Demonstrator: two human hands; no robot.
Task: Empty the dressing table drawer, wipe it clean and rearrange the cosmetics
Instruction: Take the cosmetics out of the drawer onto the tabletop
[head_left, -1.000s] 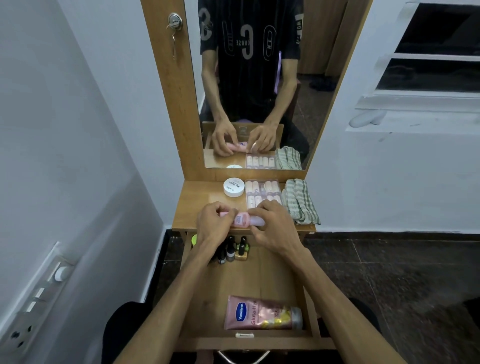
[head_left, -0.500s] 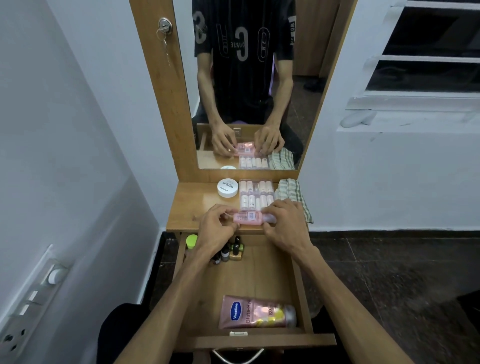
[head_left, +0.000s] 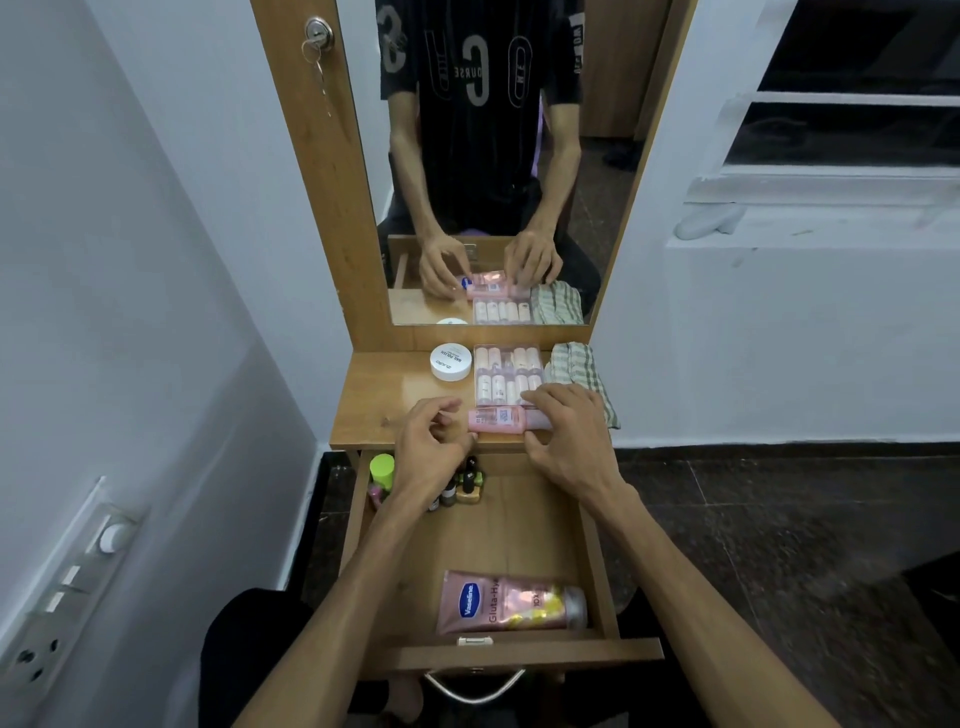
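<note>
Two hands meet at the front edge of a wooden dressing-table surface (head_left: 384, 400), where a small pink bottle (head_left: 496, 420) lies on its side. The right hand (head_left: 569, 436) has a narrow grip on the bottle's cap end; the left hand (head_left: 428, 449) hovers beside its base, fingers loosely curled, holding nothing. Below, the open drawer (head_left: 511, 530) holds a pink Vaseline tube (head_left: 511, 603) near its front and small nail polish bottles (head_left: 462, 486) at the back.
</note>
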